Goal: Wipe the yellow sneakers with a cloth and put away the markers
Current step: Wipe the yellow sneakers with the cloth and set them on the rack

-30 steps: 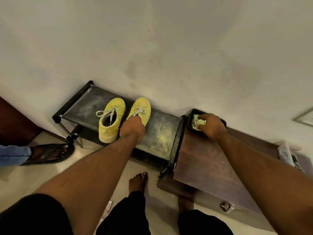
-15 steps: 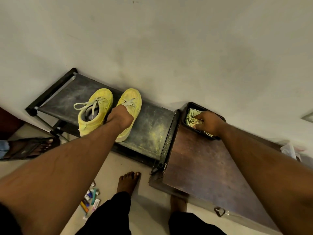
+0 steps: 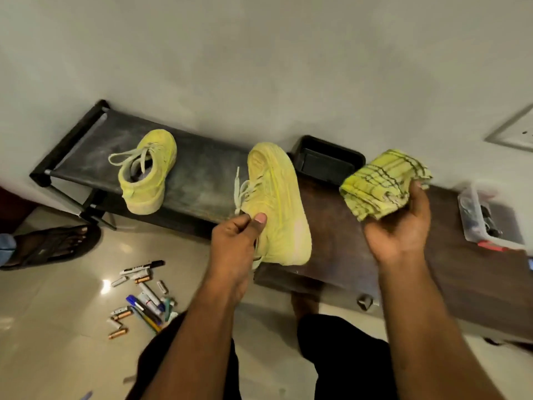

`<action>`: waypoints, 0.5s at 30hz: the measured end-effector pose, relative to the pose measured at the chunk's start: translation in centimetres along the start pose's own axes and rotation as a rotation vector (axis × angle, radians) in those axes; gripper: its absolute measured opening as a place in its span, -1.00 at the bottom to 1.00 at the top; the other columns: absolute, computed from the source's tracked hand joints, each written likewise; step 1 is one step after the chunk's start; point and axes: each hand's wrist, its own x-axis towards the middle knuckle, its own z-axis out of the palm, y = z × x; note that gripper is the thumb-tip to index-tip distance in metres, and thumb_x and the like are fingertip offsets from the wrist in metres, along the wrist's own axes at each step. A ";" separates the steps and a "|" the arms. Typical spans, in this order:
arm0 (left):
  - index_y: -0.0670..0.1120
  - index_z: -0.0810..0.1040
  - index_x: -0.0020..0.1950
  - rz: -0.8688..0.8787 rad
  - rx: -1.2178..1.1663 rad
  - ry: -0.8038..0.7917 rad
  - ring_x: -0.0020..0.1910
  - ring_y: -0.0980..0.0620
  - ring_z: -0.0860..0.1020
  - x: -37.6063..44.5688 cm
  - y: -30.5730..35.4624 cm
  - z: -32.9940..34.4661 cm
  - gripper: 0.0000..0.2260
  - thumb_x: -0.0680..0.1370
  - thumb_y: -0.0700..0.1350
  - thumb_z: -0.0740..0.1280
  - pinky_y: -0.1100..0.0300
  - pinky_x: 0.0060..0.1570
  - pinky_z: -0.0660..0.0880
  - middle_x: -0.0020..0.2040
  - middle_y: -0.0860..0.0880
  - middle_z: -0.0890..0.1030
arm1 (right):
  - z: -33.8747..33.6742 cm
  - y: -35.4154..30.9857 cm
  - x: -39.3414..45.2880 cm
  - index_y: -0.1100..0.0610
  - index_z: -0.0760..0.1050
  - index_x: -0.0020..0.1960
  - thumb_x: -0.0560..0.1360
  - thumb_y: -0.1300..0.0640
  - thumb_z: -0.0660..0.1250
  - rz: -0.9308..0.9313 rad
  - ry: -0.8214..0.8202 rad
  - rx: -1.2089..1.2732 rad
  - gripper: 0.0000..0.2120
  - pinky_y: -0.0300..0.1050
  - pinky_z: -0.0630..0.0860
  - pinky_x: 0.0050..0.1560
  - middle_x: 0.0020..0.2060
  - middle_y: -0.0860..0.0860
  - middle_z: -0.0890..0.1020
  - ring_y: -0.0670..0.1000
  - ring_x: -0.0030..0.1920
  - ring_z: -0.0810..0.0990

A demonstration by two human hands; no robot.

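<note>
Sneakers in yellow are seen in 2 places. 1 sneaker (image 3: 277, 203) is held off the rack by the left hand (image 3: 236, 241), whose fingers and thumb are curled round its collar at the heel end; its toe is pointed away toward the wall, its side is turned up, and its laces (image 3: 240, 187) are hanging loose on the left. The other sneaker (image 3: 150, 171) is standing upright on the dusty black shoe rack (image 3: 202, 174), well apart from the first, with its laces untied. A folded yellow checked cloth (image 3: 383, 186) is gripped by the right hand (image 3: 401, 226), palm up, above the dark wooden bench (image 3: 346, 249); the cloth is kept apart from the held sneaker and is not touching it. A black tray (image 3: 327, 163) is set at the far end of the bench, against the wall, between the sneaker and the cloth. Markers (image 3: 144, 287) are scattered on the tiled floor (image 3: 57, 327) below the rack, mixed with several batteries (image 3: 118, 333) and pens. A clear plastic box (image 3: 487, 217) with small items is placed on the bench at the right edge. A sandalled foot (image 3: 54, 246) of a 2nd person is seen at the left, on the floor beside the rack's leg.
</note>
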 end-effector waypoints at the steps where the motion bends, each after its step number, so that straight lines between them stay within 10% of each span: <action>1: -0.20 0.63 -0.12 -0.031 -0.032 -0.021 -0.02 -0.08 0.63 -0.4 -0.6 0.6 -0.90 0.54 -0.19 0.37 0.05 0.07 0.55 -0.06 -0.13 0.67 | -1.2 0.5 -1.9 0.06 0.46 0.33 0.36 -0.07 0.39 0.044 -0.003 0.076 -0.44 0.09 0.40 0.28 0.23 0.05 0.56 0.09 0.23 0.53; 8: -0.35 0.59 -0.03 -0.040 0.187 -0.242 -0.18 0.03 0.58 2.6 -0.9 -0.5 -0.80 0.55 -0.19 0.32 0.12 -0.06 0.54 -0.16 -0.14 0.63 | -0.7 2.5 -4.1 0.19 0.36 0.40 0.46 0.17 0.31 0.085 -0.006 0.033 -0.49 0.11 0.54 0.13 0.24 0.16 0.56 0.14 0.21 0.57; 12: -0.26 0.63 -0.06 -0.109 0.283 -0.415 -0.19 0.05 0.61 5.8 0.4 -1.7 -0.80 0.46 -0.13 0.36 0.22 -0.12 0.58 -0.16 -0.11 0.66 | 0.7 2.0 -1.4 0.22 0.53 0.11 0.34 0.41 0.40 -0.272 -0.007 -0.306 -0.64 0.36 0.49 0.12 0.03 0.19 0.62 0.26 0.09 0.59; 15: -0.36 0.58 -0.02 -0.108 0.347 -0.527 -0.24 0.06 0.58 7.9 1.2 -2.1 -0.72 0.45 -0.13 0.35 0.26 -0.19 0.57 -0.21 -0.11 0.62 | 0.2 2.5 -0.7 0.06 0.59 -0.05 0.31 0.40 0.47 -0.495 -0.074 -0.622 -0.68 0.15 0.59 0.04 -0.13 0.00 0.68 0.08 -0.04 0.64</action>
